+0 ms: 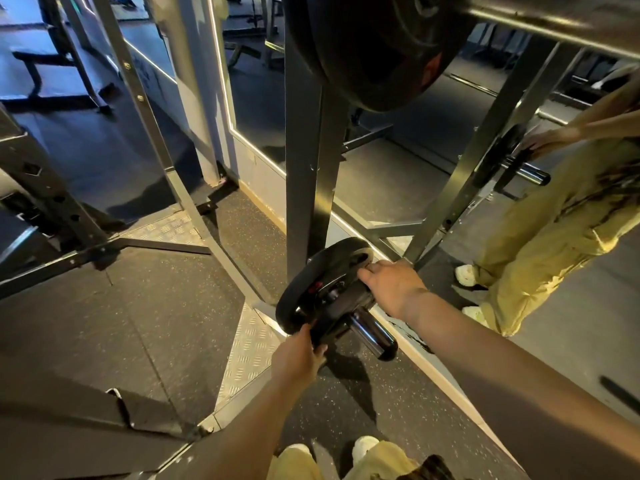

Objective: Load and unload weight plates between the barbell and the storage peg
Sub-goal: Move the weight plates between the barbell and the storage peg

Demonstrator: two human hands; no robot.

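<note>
Both hands on the small black weight plate [323, 282] — left hand [298, 355] curled around its lower rim, fingers wrapped over the edge; right hand [393, 287] on the upper right side, fingers hooked into a grip slot near the rim. Both closed on it.

Plate sits on the storage peg [374, 332], tilted face toward the camera. The peg's chrome end sticks out between the two hands, toward the person. Cannot tell if a second plate sits behind the first.

Peg comes off the dark rack upright [304, 188], which rises straight beyond the hands.

Well above the hands: large black plates [374, 46] on the barbell sleeve [540, 26], which runs off to the upper right.

Past the right hand — a wall mirror [398, 181] at floor level showing the same person in tan trousers, hand on a plate.

Below the hands: speckled rubber floor [156, 306] and a diamond-plate base panel [246, 358] just beside the left wrist. Tan trouser legs and pale shoes at the bottom edge.
</note>
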